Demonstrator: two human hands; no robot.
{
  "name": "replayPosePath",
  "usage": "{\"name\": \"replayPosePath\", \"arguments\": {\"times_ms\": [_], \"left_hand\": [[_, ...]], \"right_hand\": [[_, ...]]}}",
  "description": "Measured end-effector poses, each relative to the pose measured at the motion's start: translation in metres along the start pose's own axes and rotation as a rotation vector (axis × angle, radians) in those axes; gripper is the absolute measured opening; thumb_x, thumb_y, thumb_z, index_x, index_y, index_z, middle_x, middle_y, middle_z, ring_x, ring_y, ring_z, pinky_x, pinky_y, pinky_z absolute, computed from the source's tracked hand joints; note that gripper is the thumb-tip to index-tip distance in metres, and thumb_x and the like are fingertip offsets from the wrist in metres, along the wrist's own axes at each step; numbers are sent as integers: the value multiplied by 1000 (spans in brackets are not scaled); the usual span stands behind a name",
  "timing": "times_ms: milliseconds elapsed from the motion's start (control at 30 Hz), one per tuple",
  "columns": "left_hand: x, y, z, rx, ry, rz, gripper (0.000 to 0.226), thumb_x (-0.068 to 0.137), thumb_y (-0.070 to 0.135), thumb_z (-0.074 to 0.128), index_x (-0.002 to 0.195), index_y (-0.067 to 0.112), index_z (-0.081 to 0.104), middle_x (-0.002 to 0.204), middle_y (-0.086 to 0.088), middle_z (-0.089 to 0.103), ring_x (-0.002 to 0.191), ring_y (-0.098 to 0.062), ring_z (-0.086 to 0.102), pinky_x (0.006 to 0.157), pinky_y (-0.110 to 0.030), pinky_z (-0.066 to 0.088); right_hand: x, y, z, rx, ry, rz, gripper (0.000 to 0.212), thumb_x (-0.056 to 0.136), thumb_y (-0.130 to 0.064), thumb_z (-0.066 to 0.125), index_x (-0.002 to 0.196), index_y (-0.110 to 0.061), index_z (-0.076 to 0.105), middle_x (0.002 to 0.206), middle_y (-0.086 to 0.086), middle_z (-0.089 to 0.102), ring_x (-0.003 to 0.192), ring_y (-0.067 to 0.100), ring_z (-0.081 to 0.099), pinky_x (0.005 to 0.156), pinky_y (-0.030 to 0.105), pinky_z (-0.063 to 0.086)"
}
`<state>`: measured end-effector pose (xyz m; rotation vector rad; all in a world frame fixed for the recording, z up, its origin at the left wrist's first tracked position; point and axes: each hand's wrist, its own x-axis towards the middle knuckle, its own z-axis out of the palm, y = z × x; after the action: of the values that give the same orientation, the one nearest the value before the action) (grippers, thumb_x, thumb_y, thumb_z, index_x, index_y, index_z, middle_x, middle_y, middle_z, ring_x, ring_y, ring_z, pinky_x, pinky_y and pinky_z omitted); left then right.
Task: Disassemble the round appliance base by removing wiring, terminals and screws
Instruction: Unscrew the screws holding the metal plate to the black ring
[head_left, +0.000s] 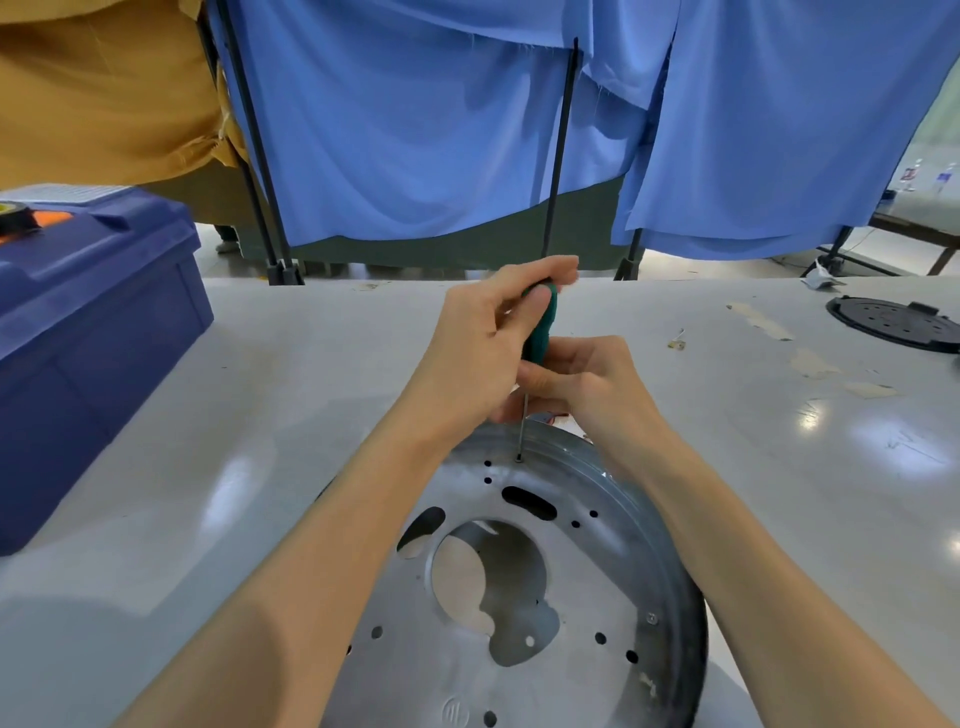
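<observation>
A round silver metal appliance base (613, 571) lies flat on the white table in front of me, with a large central cut-out and several small holes. A green-handled screwdriver (540, 327) stands upright, its thin shaft tip set in a screw (519, 458) near the base's far rim. My left hand (483, 343) grips the top of the handle. My right hand (587, 379) pinches the handle's lower end, just above the shaft. Another small screw (651, 618) sits at the right edge of the base. A bit of red wiring (553, 417) shows behind the far rim.
A blue plastic toolbox (88, 332) with a tape roll on its lid stands at the left. A black round plastic cover (898, 322) lies at the far right of the table (260, 415). Blue cloth screens on black poles hang behind the table's far edge.
</observation>
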<state>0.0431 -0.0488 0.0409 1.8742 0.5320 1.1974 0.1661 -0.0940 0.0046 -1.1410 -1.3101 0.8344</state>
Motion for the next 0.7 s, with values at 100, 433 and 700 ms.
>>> {"name": "replayPosePath", "arguments": {"times_ms": [100,433,700], "left_hand": [[0,1,-1,-35,52,-2,27,91,7,60,114,18,68,99,-5,67,90,-10,66,82,-24,55],[1,1,2,36,67,14,22,97,10,52,110,18,67,102,-3,69,94,-8,66,87,-21,52],[0,-4,3,170,201,46,19,83,26,73,101,22,71,94,-4,62,84,-10,62,78,-19,52]], "right_hand": [[-2,1,2,26,12,-16,15,91,-9,64,103,0,68,82,7,76,71,31,73,67,30,59],[0,3,-2,7,52,-7,15,89,7,59,101,6,67,79,10,75,69,31,74,63,26,57],[-3,0,3,-25,76,-63,17,86,-3,69,102,-2,64,81,12,75,68,30,73,67,35,61]]}}
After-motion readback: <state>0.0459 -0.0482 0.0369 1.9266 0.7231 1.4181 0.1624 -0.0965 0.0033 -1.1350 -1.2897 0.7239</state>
